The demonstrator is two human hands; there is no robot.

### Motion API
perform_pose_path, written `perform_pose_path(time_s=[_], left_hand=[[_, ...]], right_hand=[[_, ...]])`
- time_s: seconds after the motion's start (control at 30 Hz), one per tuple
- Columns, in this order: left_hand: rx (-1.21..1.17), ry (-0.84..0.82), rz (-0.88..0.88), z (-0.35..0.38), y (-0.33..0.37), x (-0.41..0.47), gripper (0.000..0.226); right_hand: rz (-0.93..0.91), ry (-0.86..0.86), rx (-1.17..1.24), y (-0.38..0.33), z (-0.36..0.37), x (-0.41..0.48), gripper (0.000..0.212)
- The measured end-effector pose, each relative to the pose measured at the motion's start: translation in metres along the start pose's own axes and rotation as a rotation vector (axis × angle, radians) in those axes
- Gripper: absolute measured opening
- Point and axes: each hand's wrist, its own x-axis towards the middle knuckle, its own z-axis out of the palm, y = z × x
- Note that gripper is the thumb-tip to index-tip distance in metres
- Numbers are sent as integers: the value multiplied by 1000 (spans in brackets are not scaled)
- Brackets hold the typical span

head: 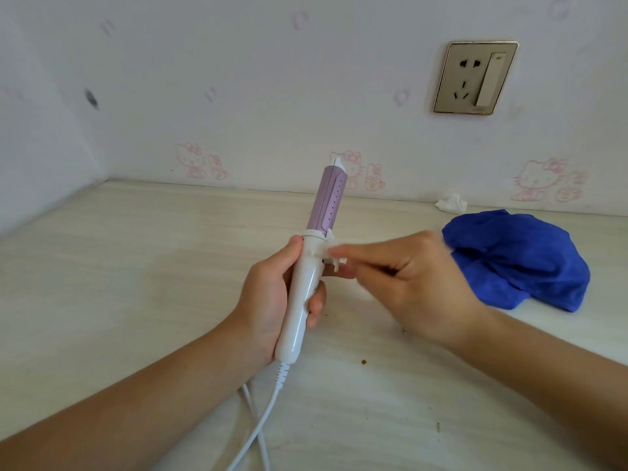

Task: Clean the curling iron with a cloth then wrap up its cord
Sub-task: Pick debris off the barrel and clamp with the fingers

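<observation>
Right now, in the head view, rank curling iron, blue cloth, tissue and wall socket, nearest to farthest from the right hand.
1. Curling iron: at the fingers of the right hand.
2. Blue cloth: just right of it.
3. Tissue: behind the cloth, by the wall.
4. Wall socket: high up.
</observation>
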Motion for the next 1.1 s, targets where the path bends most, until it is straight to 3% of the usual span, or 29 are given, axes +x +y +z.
perform_pose_path(time_s=[0.07, 0.2, 0.33, 0.47, 0.6, 0.73, 0.87, 1.03, 1.1], left_hand=[[20, -20, 22, 1, 0, -1, 47], [32, -14, -29, 2, -2, -1, 54], [76, -43, 15, 2, -3, -1, 50], [31, -13, -17, 1, -4, 1, 48], [61, -51, 16, 2, -2, 0, 47], [66, -4, -9, 2, -2, 0, 47], [62, -6, 18, 4, -2, -1, 44], [26, 21, -46, 4, -1, -1, 52], [14, 33, -29, 4, -1, 0, 47]], right_hand=[[10, 28, 11, 0, -5, 2, 30], [-124, -131, -5, -15, 6, -10, 34], [-2, 39, -23, 4, -2, 3, 38], [-87, -101, -38, -12, 6, -12, 35], [9, 65, -1, 2, -2, 2, 33], [-63, -49, -16, -10, 7, -11, 32], [24, 87, -20, 2, 0, 1, 34], [-96, -96, -42, -13, 11, -15, 32], [-55, -31, -42, -7, 9, -9, 32]])
